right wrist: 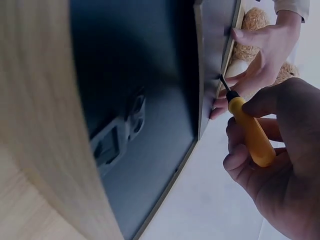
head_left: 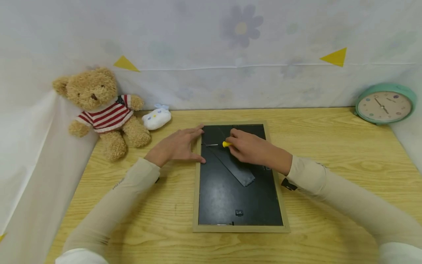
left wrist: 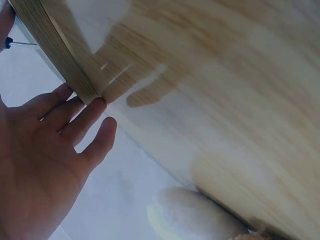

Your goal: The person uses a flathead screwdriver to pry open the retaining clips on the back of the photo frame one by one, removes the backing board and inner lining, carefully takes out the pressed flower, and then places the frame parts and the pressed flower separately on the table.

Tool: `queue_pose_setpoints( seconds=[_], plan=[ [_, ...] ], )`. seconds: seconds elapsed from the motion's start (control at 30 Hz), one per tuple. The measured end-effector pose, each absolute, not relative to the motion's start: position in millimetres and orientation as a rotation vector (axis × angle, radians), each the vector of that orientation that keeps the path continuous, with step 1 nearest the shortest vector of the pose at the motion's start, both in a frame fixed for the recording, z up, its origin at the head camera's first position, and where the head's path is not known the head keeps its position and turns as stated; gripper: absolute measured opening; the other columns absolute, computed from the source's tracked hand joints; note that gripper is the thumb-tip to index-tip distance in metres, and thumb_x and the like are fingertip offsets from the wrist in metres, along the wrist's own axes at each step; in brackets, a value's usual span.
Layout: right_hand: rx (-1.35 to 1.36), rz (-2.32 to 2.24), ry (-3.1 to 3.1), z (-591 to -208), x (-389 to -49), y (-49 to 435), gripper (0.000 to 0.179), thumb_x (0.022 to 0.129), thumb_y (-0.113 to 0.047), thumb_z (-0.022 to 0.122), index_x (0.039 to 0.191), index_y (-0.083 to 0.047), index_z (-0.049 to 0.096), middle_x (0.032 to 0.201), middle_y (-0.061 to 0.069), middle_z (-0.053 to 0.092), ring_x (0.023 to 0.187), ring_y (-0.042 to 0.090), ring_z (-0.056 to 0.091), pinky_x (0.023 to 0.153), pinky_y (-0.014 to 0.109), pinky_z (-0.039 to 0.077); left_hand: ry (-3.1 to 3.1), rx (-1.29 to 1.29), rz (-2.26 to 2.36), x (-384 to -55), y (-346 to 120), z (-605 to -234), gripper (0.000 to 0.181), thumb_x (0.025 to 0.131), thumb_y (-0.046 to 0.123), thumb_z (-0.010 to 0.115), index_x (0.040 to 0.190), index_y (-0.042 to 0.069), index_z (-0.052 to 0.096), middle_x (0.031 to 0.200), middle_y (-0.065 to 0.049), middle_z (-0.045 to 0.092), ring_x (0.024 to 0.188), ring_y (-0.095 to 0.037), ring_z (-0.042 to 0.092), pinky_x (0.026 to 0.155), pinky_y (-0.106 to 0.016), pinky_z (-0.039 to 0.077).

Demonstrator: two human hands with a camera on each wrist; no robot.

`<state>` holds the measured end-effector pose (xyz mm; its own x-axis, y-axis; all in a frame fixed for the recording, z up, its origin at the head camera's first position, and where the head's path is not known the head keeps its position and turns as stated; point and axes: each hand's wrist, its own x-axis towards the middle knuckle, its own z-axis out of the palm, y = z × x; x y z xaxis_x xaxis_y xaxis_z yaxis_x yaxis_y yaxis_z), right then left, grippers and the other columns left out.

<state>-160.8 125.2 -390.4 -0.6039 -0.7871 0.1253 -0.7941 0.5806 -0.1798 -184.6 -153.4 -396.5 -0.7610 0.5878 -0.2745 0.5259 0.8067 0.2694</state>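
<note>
A picture frame (head_left: 240, 228) with a light wooden rim lies back side up on the table, showing its black backing board (head_left: 217, 200). A dark stand leg (head_left: 239, 172) runs slantwise across the backing. My right hand (head_left: 252, 147) grips a screwdriver by its yellow handle (right wrist: 252, 135); the thin metal shaft (head_left: 212, 145) points left, its tip at the backing's left edge, close to the rim. On the left side, my left hand (head_left: 179, 146) rests with fingers extended against the upper left corner and the thumb lower down on the rim.
A teddy bear (head_left: 110, 113) in a striped shirt sits at the back left, beside a small white plush toy (head_left: 157, 118). At the back right stands a green-rimmed clock (head_left: 385, 104). White patterned cloth (head_left: 197, 44) hangs behind the wooden table (head_left: 329, 139).
</note>
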Motion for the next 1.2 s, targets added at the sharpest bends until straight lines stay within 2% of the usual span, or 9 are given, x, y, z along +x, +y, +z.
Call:
queue_pose_setpoints(
  seconds=[0.13, 0.4, 0.63, 0.77, 0.87, 1.03, 1.2],
  plan=[
    [1.384, 0.338, -2.800, -389.1, -159.8, 120.5, 0.023, 0.098, -0.011, 0.063, 0.116, 0.002, 0.069, 0.091, 0.009, 0.052, 0.067, 0.014, 0.045, 0.062, 0.029, 0.044, 2.642, 0.852, 0.253, -184.9, -153.1, -396.7, 0.113, 0.076, 0.081, 0.062, 0.159, 0.015, 0.027, 0.167, 0.002, 0.011, 0.148, -0.032, 0.027, 0.115, -0.053, 0.028],
    [1.392, 0.304, -2.801, -385.9, -155.7, 114.0, 0.020, 0.098, -0.011, 0.063, 0.112, 0.001, 0.070, 0.091, 0.010, 0.053, 0.066, 0.014, 0.046, 0.062, 0.029, 0.044, 2.649, 0.858, 0.255, -183.9, -152.9, -398.0, 0.113, 0.076, 0.083, 0.061, 0.160, 0.016, 0.025, 0.168, -0.008, 0.005, 0.149, -0.034, 0.022, 0.115, -0.055, 0.028],
    [1.389, 0.314, -2.795, -389.9, -153.5, 112.2, 0.019, 0.098, -0.010, 0.063, 0.112, 0.001, 0.069, 0.093, 0.011, 0.053, 0.067, 0.013, 0.048, 0.062, 0.028, 0.045, 2.650, 0.798, 0.224, -183.0, -153.6, -396.8, 0.114, 0.074, 0.084, 0.061, 0.160, 0.020, 0.025, 0.163, -0.020, 0.018, 0.146, -0.042, 0.027, 0.114, -0.057, 0.029],
    [1.387, 0.317, -2.790, -393.1, -152.3, 112.2, 0.019, 0.099, -0.010, 0.063, 0.113, 0.001, 0.069, 0.093, 0.011, 0.052, 0.067, 0.013, 0.048, 0.062, 0.027, 0.045, 2.643, 0.805, 0.216, -182.7, -154.6, -398.3, 0.114, 0.075, 0.084, 0.061, 0.161, 0.019, 0.023, 0.163, -0.019, 0.022, 0.147, -0.038, 0.026, 0.115, -0.057, 0.026],
    [1.386, 0.323, -2.777, -394.7, -152.1, 112.7, 0.019, 0.098, -0.010, 0.064, 0.113, 0.002, 0.069, 0.093, 0.011, 0.052, 0.067, 0.013, 0.048, 0.062, 0.027, 0.045, 2.623, 0.799, 0.241, -181.5, -155.5, -400.1, 0.118, 0.073, 0.084, 0.062, 0.161, 0.019, 0.019, 0.164, -0.018, 0.017, 0.150, -0.037, 0.020, 0.116, -0.059, 0.022],
    [1.391, 0.333, -2.764, -395.5, -153.2, 114.3, 0.019, 0.098, -0.009, 0.064, 0.113, 0.002, 0.069, 0.094, 0.012, 0.052, 0.068, 0.014, 0.049, 0.062, 0.027, 0.045, 2.551, 0.782, 0.323, -180.4, -159.4, -401.7, 0.132, 0.063, 0.082, 0.073, 0.162, 0.021, 0.011, 0.166, -0.014, 0.007, 0.153, -0.034, 0.006, 0.116, -0.063, 0.017],
    [1.398, 0.367, -2.765, -396.6, -155.0, 115.3, 0.019, 0.099, -0.008, 0.063, 0.114, 0.002, 0.068, 0.095, 0.012, 0.052, 0.070, 0.014, 0.048, 0.063, 0.028, 0.045, 2.504, 0.830, 0.367, -182.0, -162.8, -401.4, 0.141, 0.057, 0.077, 0.081, 0.163, 0.019, 0.008, 0.166, -0.015, 0.003, 0.153, -0.033, 0.001, 0.115, -0.063, 0.018]
  ],
)
